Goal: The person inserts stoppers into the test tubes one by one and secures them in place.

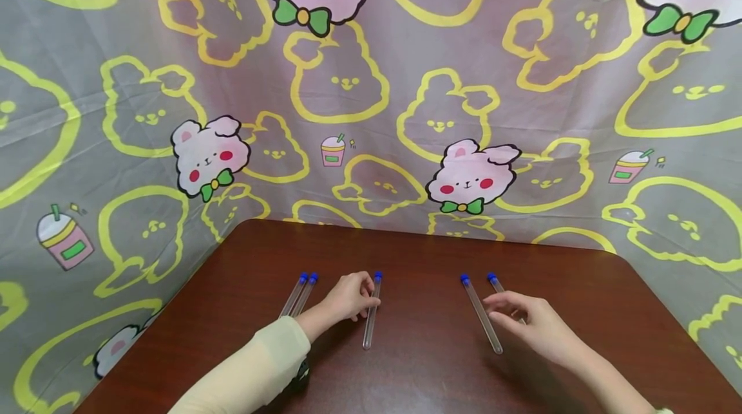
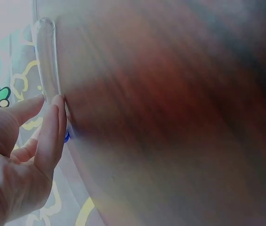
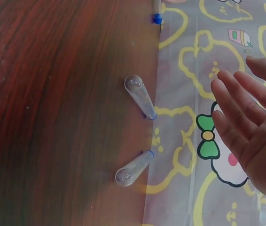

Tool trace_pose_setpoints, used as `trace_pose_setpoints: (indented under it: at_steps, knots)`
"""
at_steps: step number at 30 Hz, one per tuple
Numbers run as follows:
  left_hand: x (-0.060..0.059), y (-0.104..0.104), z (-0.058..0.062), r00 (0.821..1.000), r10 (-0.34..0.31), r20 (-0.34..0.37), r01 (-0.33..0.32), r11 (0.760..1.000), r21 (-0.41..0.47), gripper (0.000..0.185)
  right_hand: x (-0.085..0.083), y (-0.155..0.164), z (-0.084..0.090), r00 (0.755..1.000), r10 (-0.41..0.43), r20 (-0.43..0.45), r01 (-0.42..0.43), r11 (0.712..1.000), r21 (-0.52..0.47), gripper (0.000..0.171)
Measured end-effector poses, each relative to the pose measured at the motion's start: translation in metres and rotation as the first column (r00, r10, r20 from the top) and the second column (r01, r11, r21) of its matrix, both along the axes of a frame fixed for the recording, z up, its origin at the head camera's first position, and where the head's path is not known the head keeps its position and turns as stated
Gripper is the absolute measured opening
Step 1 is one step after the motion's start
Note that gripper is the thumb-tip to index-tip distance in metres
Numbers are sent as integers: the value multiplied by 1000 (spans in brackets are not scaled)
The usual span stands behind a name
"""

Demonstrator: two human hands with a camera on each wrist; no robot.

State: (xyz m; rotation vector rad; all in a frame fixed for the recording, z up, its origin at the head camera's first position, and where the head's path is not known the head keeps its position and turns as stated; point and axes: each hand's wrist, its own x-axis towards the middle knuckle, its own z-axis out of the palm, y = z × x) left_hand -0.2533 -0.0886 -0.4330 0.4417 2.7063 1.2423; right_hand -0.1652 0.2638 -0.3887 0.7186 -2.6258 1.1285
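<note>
My left hand [image 1: 350, 296] pinches a clear test tube with a blue cap [image 1: 368, 330] between thumb and fingertips, its capped end pointing away from me. The left wrist view shows the tube's rounded end [image 2: 47, 42] beyond the fingertips. To the left, two more capped tubes [image 1: 294, 295] lie side by side, partly hidden by the left arm. My right hand [image 1: 536, 324], fingers relaxed and apart from the tubes in the right wrist view, is near two capped tubes. One tube [image 1: 481, 314] lies slanted left of it; the other tube [image 1: 494, 282] is mostly hidden behind the hand in the head view.
A dark brown wooden table [image 1: 423, 375] with rounded far corners lies under everything. Around its back and sides hangs a grey curtain [image 1: 371, 137] printed with cartoon bears and rabbits. Something small and dark [image 1: 303, 372] shows beneath the left sleeve.
</note>
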Motion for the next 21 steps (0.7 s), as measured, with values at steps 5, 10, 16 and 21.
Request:
trace_pose_setpoints:
  at_steps: [5,10,16,21]
  knots:
    - [0,-2,1,1000,2,17,-2,1000,18,26,3,1,-2,1000,-18,-4,18,1000,0,19]
    - [0,-7,7,1000,-20,-13,20,999,42,25,6,-2,-6,998,-47,-30,48,999,17,20]
    - [6,-11,20,999,-25,-44,29,995,94,25,10,-8,-5,994,-47,-97,50,998,29,26]
    - [15,-15,31,994,-44,-96,57,989,135,26,12,-12,-1,993,-70,-93,74,996,43,27]
